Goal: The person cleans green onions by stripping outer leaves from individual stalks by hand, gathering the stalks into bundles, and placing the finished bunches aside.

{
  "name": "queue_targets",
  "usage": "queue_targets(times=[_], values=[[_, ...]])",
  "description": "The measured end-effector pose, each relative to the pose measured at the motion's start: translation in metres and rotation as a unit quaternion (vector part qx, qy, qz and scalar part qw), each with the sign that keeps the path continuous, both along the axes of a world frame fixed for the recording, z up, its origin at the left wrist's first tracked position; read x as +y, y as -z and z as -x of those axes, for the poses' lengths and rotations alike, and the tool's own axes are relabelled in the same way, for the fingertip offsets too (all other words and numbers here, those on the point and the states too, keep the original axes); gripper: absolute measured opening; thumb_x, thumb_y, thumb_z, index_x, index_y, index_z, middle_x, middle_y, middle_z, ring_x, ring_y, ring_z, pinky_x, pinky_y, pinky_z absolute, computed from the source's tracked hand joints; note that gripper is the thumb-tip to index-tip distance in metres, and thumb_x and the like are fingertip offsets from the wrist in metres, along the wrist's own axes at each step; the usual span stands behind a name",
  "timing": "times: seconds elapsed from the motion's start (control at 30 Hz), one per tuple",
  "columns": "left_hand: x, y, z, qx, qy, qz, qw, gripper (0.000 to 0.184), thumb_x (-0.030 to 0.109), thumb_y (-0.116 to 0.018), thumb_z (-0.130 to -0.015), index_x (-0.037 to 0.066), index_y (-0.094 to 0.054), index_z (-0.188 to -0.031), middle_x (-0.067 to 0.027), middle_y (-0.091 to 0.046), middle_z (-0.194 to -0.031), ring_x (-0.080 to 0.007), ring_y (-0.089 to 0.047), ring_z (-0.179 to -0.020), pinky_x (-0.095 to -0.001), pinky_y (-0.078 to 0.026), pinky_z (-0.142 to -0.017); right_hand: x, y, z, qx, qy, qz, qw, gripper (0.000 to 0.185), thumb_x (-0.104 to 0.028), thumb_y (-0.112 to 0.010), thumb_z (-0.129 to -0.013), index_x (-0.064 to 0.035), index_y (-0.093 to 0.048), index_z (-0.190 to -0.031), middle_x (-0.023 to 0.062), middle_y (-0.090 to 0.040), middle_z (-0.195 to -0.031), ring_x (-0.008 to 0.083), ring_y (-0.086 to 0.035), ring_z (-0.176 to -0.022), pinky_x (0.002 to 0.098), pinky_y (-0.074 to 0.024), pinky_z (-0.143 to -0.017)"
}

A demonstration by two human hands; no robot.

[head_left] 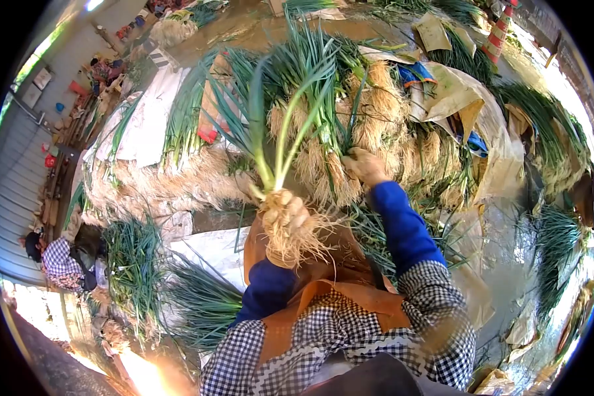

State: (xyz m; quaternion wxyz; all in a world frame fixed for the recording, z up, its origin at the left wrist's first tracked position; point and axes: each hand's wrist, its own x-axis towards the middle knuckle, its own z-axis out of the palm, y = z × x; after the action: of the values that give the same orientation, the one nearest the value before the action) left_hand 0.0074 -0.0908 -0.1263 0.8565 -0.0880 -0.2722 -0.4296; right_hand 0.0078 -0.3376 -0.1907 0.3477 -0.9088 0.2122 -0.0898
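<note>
Fingers curled round the pale stems, my left hand (286, 214) holds up a few green onions (280, 155) in front of my apron. Their green leaves fan upward, and stringy roots hang beside and below the hand. Farther forward and to the right, my right hand (366, 166) is closed at the root end of the heaped green onions (317, 99), and a dark green stalk runs up from its fingers. Exactly how many stalks it grips is hidden. Long tan roots (379, 105) hang in a thick mass just beyond it.
A long row of root ends (158, 178) stretches left under white sheeting (158, 119). Loose green onions (201, 300) lie at lower left, near a crouching person (66, 261). Beige sacking (462, 99) drapes the right side. A red-and-white cone (499, 36) stands behind.
</note>
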Motion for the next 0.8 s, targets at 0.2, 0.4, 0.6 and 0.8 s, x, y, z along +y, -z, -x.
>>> queue_targets(times=[0.2, 0.4, 0.6, 0.8], values=[[0.007, 0.058, -0.005, 0.009, -0.017, -0.108, 0.994, 0.019, 0.01, -0.058, -0.08, 0.005, -0.054, -0.098, -0.0087, -0.055, -0.079, -0.0162, -0.056, -0.067, -0.031, -0.051, -0.058, -0.041, 0.009, 0.001, 0.003, -0.199, -0.102, 0.975, 0.054, -0.048, -0.051, -0.083, -0.0044, -0.056, -0.113, 0.0154, -0.062, -0.098, 0.0291, -0.057, -0.093, 0.0345, -0.0443, -0.084], [-0.008, 0.08, 0.042, 0.134, -0.105, -0.265, 0.949, 0.029, 0.006, -0.059, -0.075, 0.006, -0.054, -0.103, -0.0108, -0.056, -0.094, -0.0243, -0.055, -0.085, -0.041, -0.049, -0.08, -0.047, 0.05, 0.087, -0.169, -0.1, -0.454, 0.869, 0.064, -0.04, -0.063, -0.081, -0.0016, -0.043, -0.128, 0.0175, -0.053, -0.114, 0.0218, -0.056, -0.098, 0.0313, -0.0433, -0.091], [-0.012, 0.074, 0.04, 0.098, -0.062, -0.179, 0.977, 0.033, 0.004, -0.059, -0.075, 0.008, -0.054, -0.108, -0.014, -0.056, -0.105, -0.0279, -0.054, -0.094, -0.0472, -0.044, -0.09, 0.0, -0.042, 0.075, -0.191, -0.031, -0.565, 0.802, 0.04, -0.018, -0.055, -0.089, 0.0008, -0.047, -0.123, 0.0135, -0.054, -0.12, 0.0227, -0.058, -0.098, 0.0291, -0.0486, -0.084], [-0.002, 0.045, 0.014, 0.118, -0.065, -0.104, 0.985, 0.026, 0.009, -0.06, -0.076, 0.009, -0.054, -0.102, -0.0107, -0.055, -0.101, -0.0247, -0.054, -0.096, -0.0441, -0.046, -0.09, -0.001, -0.031, -0.02, -0.248, -0.178, -0.464, 0.832, 0.044, -0.031, -0.059, -0.086, 0.0011, -0.054, -0.116, 0.0084, -0.061, -0.1, 0.0141, -0.058, -0.085, 0.0258, -0.0486, -0.075]])
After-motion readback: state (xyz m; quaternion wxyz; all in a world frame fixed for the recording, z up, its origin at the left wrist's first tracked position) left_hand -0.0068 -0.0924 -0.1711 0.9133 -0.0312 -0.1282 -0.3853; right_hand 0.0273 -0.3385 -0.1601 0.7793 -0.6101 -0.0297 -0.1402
